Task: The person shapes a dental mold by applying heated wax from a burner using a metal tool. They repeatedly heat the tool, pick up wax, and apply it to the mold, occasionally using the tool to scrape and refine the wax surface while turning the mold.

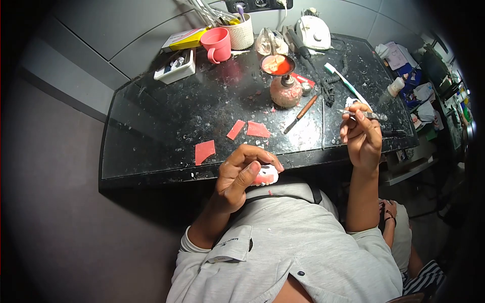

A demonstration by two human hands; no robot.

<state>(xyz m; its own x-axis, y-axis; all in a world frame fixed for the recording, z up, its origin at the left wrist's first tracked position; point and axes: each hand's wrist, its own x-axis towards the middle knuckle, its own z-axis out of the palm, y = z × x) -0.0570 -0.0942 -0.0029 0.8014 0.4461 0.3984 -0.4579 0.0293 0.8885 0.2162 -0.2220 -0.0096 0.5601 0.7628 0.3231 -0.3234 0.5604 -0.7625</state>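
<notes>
My left hand [236, 177], fingers curled, holds a dental model [266, 174] of white plaster with pink wax and a row of teeth, just off the bench's front edge. Part of it is hidden behind my thumb and fingers. Raised over the bench's right front, my right hand [362, 132] pinches a slim metal carving tool [375, 116], its thin tip pointing left. Cut pieces of pink wax sheet [204, 152] lie on the bench near my left hand. Between the hands rests a wax knife [301, 114] with a wooden handle.
On the black bench [146, 136] stands a wax-covered burner [286, 92] bearing a small pan [263, 64] of melted wax. Behind are a pink mug [216, 44], a white tray [175, 70], a tool holder [241, 33] and a handpiece [299, 44]. A toothbrush [345, 83] lies right. Another person's hand [388, 209] is lower right.
</notes>
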